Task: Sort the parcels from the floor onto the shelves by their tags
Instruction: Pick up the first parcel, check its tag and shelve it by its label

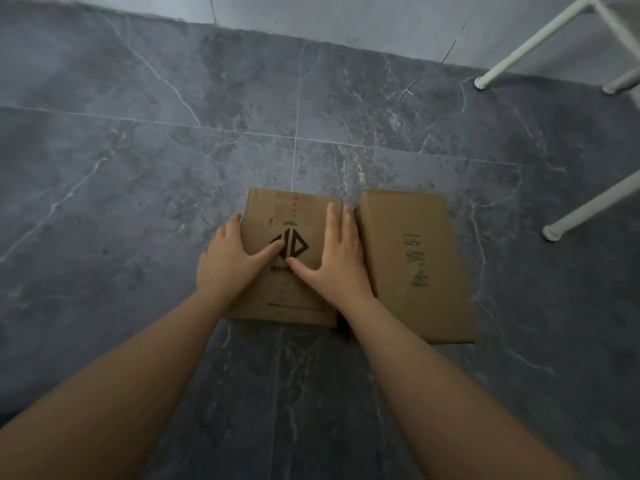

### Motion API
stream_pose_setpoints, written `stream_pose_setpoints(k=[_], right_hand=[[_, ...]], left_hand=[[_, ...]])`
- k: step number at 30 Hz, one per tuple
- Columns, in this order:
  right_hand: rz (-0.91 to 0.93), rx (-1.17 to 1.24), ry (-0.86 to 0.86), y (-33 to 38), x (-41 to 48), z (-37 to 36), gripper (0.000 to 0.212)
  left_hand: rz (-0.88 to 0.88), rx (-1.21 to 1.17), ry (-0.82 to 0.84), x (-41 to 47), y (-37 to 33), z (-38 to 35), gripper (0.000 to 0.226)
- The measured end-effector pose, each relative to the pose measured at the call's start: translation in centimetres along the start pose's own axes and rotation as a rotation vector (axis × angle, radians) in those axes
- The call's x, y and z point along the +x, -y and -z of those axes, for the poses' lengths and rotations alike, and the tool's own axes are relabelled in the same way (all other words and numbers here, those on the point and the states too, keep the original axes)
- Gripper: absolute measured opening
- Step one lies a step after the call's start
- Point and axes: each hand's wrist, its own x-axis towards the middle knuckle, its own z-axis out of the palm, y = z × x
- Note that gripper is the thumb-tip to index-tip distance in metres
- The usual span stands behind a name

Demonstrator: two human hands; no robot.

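Note:
Two brown cardboard parcels lie side by side on the dark marble floor. The left parcel (294, 216) bears a black diamond logo and a small green mark. Both of my hands clasp it: my left hand (230, 259) wraps its left edge with the thumb across the logo, and my right hand (337, 258) lies over its right edge, fingers in the gap between the boxes. The right parcel (415, 265) shows green handwriting on its top and touches nothing but the floor. No tag is readable on either.
White metal shelf legs (519, 53) stand at the upper right, with another leg's foot (554, 232) at the right edge. A pale wall (346, 19) runs along the far side. Grey veined floor tiles (138, 168) spread to the left and front.

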Motion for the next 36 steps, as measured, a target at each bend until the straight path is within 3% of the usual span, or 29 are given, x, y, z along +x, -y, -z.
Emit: stream_pose_setpoints(k=[3, 7, 10, 15, 19, 22, 26, 28, 36], right_hand=[[-0.114, 0.08, 0.044, -2.5, -0.6, 0.6, 0.115], [-0.186, 0.341, 0.113, -2.2, 0.2, -0.1, 0.115], [-0.258, 0.572, 0.032, -0.7, 0.5, -1.2, 0.111], [-0.288, 0.747, -0.079, -0.5, 0.8, -1.9, 0.107], [-0.325, 0.904, -0.038, -0.1, 0.0, -1.1, 0.097], [-0.312, 0.98, -0.022, 1.5, -1.3, 1.0, 0.1], [-0.229, 0.96, -0.041, 6.1, -3.8, 8.0, 0.102], [-0.2, 0.955, -0.053, 8.9, -5.7, 12.9, 0.101], [-0.065, 0.928, -0.238, 24.9, -13.9, 38.1, 0.098]], left_hand=[[0.089, -0.252, 0.007, -0.3, -0.3, -0.7, 0.093], [0.155, -0.353, -0.013, -0.3, -0.4, -0.7, 0.072], [0.204, -0.391, 0.005, -0.2, -0.3, -0.6, 0.066], [0.27, -0.501, 0.068, 0.2, -0.1, -0.4, 0.059], [0.303, -0.603, 0.104, -0.6, -0.2, 0.2, 0.073], [0.276, -0.657, 0.089, -2.3, -1.6, 2.2, 0.069], [0.228, -0.794, 0.115, -5.7, -6.7, 8.6, 0.057], [0.205, -0.833, 0.144, -7.9, -10.0, 12.4, 0.062], [-0.019, -0.845, 0.067, -18.5, -29.2, 34.7, 0.065]])
